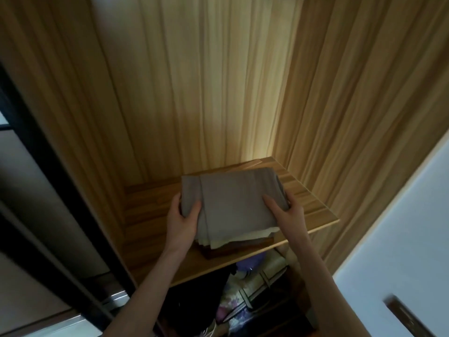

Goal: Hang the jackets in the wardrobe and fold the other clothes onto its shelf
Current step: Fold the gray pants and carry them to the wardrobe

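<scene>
The left hand [182, 216] and the right hand [288, 210] are each gripping a side edge of the folded grey garment [233, 203], thumbs lying on top, fingers tucked beneath. It is sitting between them on a stack of folded clothes [233, 244] on the wardrobe shelf [308, 203], its long axis running away from the person, both hands equally near.

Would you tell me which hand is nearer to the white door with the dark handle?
Right. The right hand grips the folded grey garment on the side towards the white door; the left hand grips its far side.
</scene>
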Motion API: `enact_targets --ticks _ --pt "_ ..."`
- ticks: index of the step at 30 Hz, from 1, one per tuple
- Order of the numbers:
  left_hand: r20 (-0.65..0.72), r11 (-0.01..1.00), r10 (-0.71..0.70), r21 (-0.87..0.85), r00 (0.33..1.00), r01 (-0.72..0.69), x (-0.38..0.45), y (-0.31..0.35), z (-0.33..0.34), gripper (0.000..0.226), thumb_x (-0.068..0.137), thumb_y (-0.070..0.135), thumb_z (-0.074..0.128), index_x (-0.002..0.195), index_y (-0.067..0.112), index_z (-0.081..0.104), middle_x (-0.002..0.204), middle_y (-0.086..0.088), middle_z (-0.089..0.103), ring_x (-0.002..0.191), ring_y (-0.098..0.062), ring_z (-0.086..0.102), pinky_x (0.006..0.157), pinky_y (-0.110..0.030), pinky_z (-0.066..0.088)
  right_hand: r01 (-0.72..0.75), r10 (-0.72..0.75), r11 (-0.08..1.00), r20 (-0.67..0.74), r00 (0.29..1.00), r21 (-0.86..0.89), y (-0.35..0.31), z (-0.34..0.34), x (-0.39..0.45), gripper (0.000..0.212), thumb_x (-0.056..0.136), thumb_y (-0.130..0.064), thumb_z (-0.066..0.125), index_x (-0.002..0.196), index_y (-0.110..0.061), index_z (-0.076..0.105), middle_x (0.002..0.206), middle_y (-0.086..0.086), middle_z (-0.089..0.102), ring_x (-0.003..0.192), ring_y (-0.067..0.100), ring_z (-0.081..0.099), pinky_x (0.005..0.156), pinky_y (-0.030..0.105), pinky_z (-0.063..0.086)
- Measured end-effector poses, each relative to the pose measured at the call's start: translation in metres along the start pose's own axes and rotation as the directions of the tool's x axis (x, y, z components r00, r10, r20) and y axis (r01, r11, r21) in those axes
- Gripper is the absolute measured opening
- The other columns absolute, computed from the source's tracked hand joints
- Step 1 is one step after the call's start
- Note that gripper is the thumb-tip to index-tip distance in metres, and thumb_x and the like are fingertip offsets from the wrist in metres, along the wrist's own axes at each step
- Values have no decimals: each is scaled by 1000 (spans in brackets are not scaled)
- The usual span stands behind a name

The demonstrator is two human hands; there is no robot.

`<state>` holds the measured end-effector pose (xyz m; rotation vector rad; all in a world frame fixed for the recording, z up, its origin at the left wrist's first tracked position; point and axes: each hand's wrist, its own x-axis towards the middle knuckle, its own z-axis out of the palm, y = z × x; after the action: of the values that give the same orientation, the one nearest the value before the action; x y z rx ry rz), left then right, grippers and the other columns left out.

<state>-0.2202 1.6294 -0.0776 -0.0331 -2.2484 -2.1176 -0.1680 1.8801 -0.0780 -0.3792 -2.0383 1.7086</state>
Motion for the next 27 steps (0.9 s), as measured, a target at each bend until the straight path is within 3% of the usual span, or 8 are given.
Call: enact_targets --ticks 3,6,10,15,22,25,27 --pt "1 1000 -13 19 1000 13 11 -3 3 62 97 48 67 152 32 42 131 10 58 115 -9 59 99 -32 51 -34 35 999 1 999 -25 6 5 16 44 90 -38 79 126 -30 56 113 -19 63 98 -5 62 72 7 49" --pt "-1 999 -31 34 1000 31 17 -11 6 68 96 49 67 155 28 41 136 6 57 122 -15 58 107 -42 51 -58 58 998 1 998 -36 16 6 26 46 89 -41 80 127 -27 59 113 -16 65 101 -2 62 72 11 49" --pt "-20 997 -69 40 997 70 21 -25 12 66 96 46 70 153 24 45 137 2 59 124 -20 59 107 -46 52 -76 75 995 -20 997 -65 38 7 30 50 86 -45 82 127 -23 64 117 -10 69 106 2 64 82 18 50" --pt "-41 992 -110 55 993 112 23 -39 17 56 98 41 69 147 24 48 124 5 59 119 -21 60 100 -40 52 -121 115 986 -63 991 -111 59 8 35 74 78 -60 82 136 -18 65 124 -4 69 113 14 65 98 40 56" --pt "-73 986 -140 85 987 146 28 -48 19 61 97 43 69 151 24 46 135 -2 59 119 -22 60 103 -46 54 -207 199 973 -84 976 -100 60 12 33 68 86 -50 79 141 -15 59 122 -3 63 111 17 61 94 37 53" --pt "-74 965 -157 201 985 169 31 -52 19 65 99 47 66 154 24 41 144 -4 56 128 -25 56 107 -47 51 -201 187 963 -95 978 -179 55 13 30 65 90 -52 75 141 -15 58 123 -1 65 110 19 62 89 35 51" --pt "-120 891 -71 439 990 117 28 -51 17 62 102 49 58 155 24 38 150 -6 50 137 -29 47 115 -49 42 -135 99 932 -120 988 -338 51 14 28 66 93 -55 69 144 -17 54 130 4 64 117 23 61 89 34 48"
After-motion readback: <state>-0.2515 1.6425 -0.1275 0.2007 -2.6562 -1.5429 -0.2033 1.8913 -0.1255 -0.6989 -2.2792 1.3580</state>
